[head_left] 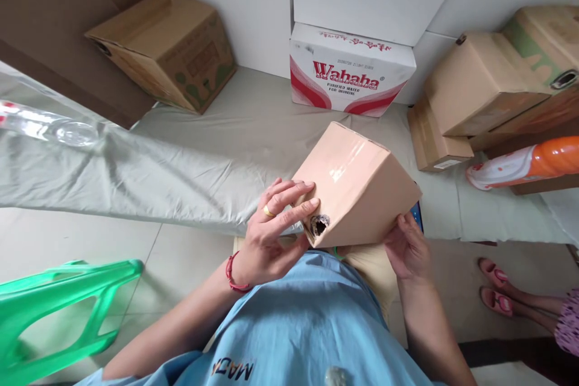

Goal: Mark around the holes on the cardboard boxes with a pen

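Observation:
A brown cardboard box [350, 178] is tilted above my lap, held between both hands. My left hand [280, 229] grips its left edge, fingers on the upper face and thumb below, beside a ragged dark hole [319, 225] near the corner. My right hand [408, 247] holds the lower right corner, its fingers partly hidden behind the box. Clear tape shines on the top face. Just behind my right hand, a sliver of a dark blue-screened object [417, 215] shows, mostly covered.
A Wahaha water carton [348, 72] stands against the white wall on the cloth-covered surface [190, 175]. Brown cartons sit at left [172, 42] and right [488, 81]. Bottles lie at both sides. A green stool [90, 289] is lower left; a person's feet in pink slippers [495, 301] are lower right.

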### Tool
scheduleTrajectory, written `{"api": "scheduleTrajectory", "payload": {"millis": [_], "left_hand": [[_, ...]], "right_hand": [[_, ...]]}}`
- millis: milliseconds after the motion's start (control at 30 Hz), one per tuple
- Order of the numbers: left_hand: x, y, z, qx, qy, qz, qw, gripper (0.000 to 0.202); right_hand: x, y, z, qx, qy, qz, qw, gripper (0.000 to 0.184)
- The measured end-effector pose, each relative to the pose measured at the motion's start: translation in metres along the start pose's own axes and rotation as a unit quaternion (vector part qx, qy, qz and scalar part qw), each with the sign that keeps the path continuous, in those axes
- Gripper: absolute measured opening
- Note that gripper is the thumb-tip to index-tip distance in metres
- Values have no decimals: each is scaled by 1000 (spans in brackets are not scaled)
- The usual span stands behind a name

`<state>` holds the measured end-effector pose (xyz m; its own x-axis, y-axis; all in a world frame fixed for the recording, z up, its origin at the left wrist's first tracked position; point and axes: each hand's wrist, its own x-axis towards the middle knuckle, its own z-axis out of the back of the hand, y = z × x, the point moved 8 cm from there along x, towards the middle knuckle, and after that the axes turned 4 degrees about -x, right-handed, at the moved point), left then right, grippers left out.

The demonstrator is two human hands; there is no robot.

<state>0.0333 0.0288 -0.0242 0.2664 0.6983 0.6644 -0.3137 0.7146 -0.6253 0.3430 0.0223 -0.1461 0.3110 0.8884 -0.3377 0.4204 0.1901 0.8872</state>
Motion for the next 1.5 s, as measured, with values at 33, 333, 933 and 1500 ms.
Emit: {"api": "scheduleTrajectory", "payload": {"millis": [33,333,933,1500], "left_hand": [[1,1,-1,-31,7,9,999,54],[37,-9,50,7,-92,-25,995,69],[49,36,-3,-66,22,-24,997,27],[29,83,28,-118,-91,49,988,19]], "right_hand": [[-1,-1,-3,-2,8,-3,1000,44],[-32,-57,-80,-46,175,-144,973,46],[33,16,11,-251,-27,42,967,49],[130,25,-55,-691,288,189,635,27]]}}
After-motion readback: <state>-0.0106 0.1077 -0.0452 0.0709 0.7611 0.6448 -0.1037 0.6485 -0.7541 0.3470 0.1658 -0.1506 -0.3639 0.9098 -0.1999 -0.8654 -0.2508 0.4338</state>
